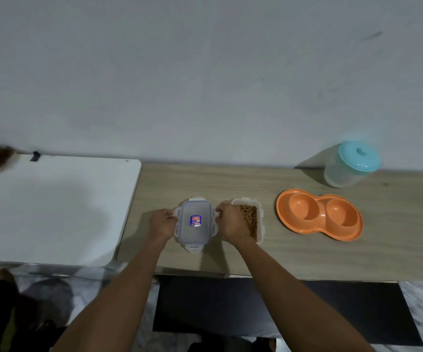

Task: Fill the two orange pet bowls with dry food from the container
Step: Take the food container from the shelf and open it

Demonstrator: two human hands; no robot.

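An orange double pet bowl [319, 214] lies on the wooden table, both of its hollows bare. Left of it stands an uncovered clear container [252, 219] holding brown dry food. Its clear lid [196, 222], with clip flaps and a blue sticker, lies flat on the table to the container's left. My left hand [162, 222] pinches the lid's left flap. My right hand [229, 222] grips the lid's right flap, its back covering the container's left edge.
A clear jar with a teal lid [350, 165] stands at the back right against the wall. A white tabletop [53, 209] adjoins the wooden table [230, 181] on the left. A black mat [281, 308] lies on the floor below the table's front edge.
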